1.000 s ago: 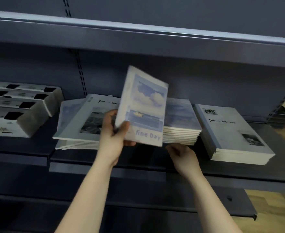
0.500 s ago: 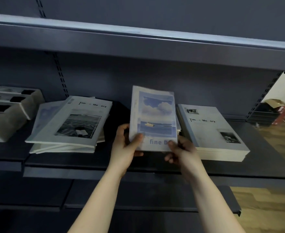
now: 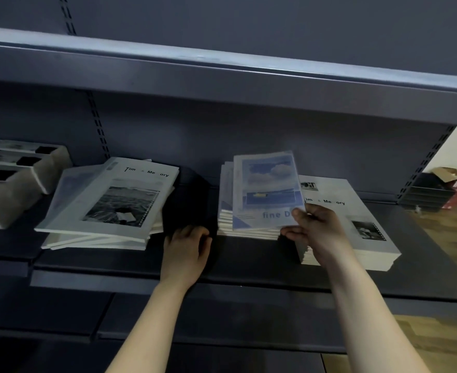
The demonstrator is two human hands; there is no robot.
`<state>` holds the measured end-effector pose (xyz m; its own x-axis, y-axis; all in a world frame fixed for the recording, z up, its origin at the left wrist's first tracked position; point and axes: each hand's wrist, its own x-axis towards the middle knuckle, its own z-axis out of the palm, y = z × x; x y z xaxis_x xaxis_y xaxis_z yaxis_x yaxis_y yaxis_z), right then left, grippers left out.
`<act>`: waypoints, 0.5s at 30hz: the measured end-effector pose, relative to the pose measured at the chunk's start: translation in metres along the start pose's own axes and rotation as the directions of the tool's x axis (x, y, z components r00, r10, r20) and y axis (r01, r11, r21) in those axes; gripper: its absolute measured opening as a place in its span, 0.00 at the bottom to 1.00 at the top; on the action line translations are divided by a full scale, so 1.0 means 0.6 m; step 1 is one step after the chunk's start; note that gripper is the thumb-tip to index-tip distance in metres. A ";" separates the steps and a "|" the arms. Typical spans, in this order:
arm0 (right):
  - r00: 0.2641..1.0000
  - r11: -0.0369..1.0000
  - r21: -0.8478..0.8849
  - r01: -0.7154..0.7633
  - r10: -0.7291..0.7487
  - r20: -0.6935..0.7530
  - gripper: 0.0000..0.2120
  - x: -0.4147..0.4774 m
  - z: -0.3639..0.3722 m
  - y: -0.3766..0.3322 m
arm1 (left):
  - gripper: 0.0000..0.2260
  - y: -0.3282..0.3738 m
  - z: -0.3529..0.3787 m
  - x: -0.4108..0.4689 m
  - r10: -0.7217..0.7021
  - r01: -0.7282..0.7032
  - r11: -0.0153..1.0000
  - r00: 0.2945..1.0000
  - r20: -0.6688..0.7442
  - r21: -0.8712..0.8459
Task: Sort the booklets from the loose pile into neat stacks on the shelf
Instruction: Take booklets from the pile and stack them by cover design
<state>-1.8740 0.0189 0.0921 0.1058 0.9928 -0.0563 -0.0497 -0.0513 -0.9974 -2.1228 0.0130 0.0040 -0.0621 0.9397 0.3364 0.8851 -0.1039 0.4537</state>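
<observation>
White boxes [image 3: 14, 179] with dark openings sit at nine o'clock on the dark shelf [image 3: 249, 262], contents unreadable. The loose pile [image 3: 109, 203] lies at ten o'clock from my left hand [image 3: 185, 249], whose fingers rest loosely curled on bare shelf, holding nothing. At one o'clock, my right hand [image 3: 319, 232] pinches the sky-cover booklet [image 3: 265, 189] by its corner atop the middle stack [image 3: 227, 222], beside the Time & Memory stack [image 3: 356, 219].
</observation>
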 end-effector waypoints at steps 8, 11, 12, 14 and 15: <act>0.999 0.994 0.105 -0.030 0.027 0.024 0.06 0.020 0.015 -0.010 | 0.09 -0.002 0.005 0.001 0.015 -0.015 1.000 1.000 -0.014 0.007; 1.000 0.995 0.098 0.003 0.000 -0.026 0.06 0.031 0.023 -0.008 | 0.09 -0.002 0.004 0.001 0.012 -0.012 1.000 1.000 -0.007 0.007; 0.999 0.995 0.099 0.010 -0.006 -0.042 0.07 0.036 0.025 -0.005 | 0.09 -0.002 0.004 0.000 0.011 -0.011 1.000 1.000 -0.005 0.007; 0.998 0.995 0.097 0.017 -0.010 -0.070 0.07 0.045 0.029 0.004 | 0.09 -0.003 0.004 0.000 0.005 -0.005 1.000 1.000 -0.004 0.002; 0.997 0.996 0.093 0.018 -0.010 -0.080 0.07 0.049 0.031 0.008 | 0.09 -0.003 0.004 0.000 0.002 -0.002 1.000 1.000 -0.003 -0.003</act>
<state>-1.8898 0.0499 0.0864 0.1849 0.9815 -0.0492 -0.1395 -0.0234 -0.9899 -2.1232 0.0141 0.0015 -0.0624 0.9384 0.3398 0.8838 -0.1063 0.4556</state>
